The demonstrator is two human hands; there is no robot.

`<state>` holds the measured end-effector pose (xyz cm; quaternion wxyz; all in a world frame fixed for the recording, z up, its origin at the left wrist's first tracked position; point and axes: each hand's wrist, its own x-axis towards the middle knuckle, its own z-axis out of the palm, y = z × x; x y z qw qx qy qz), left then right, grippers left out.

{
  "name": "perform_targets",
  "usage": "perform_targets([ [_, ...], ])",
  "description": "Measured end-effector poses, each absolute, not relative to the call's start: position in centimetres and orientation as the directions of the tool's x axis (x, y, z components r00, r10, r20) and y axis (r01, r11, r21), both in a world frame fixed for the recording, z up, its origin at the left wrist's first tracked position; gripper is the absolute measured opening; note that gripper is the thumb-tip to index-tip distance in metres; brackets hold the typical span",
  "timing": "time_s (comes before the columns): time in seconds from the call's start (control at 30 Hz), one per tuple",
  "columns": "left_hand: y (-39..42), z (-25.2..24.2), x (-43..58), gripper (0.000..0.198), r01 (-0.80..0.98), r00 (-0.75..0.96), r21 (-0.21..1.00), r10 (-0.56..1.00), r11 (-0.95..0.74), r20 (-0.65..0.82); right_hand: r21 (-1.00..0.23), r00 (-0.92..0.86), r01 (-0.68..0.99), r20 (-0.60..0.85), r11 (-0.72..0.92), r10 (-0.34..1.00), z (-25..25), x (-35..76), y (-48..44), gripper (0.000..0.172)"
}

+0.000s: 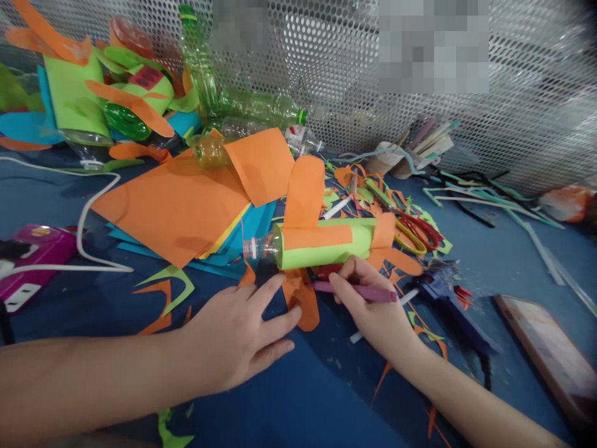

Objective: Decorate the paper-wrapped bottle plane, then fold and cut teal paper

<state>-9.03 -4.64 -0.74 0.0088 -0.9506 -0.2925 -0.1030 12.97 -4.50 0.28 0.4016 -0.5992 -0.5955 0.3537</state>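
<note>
A plastic bottle wrapped in light green paper (331, 252) lies on its side, its clear neck (263, 247) to the left. Orange paper wings (305, 186) stick out from it, with smaller orange pieces at the tail. My right hand (368, 295) grips a purple marker (368, 292) just below the bottle, its tip pointing left towards the near orange wing (302, 302). My left hand (247, 336) has its fingers spread, and the fingertips reach the edge of that near wing.
Orange and blue sheets (172, 205) are stacked at the left, with green bottles (261, 106) behind. Scissors (415, 233) lie among paper scraps beyond the tail. At the right are a blue glue gun (454, 311) and a phone (550, 354). A purple power strip (37, 261) sits far left.
</note>
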Motion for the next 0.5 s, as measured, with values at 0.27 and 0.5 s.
perform_targets([
  [0.27,-4.62,-0.92,-9.1,0.033,0.557,0.79,0.062,0.552,-0.828,0.267,-0.933,0.06,0.359,0.032,0.008,0.998,0.1,13.1,-4.3,0.025],
  [0.5,-4.59,-1.45,-9.1,0.035,0.555,0.781,0.018,0.528,-0.832,0.332,-0.942,0.05,0.333,0.063,0.043,0.997,-0.16,13.03,-4.2,0.024],
])
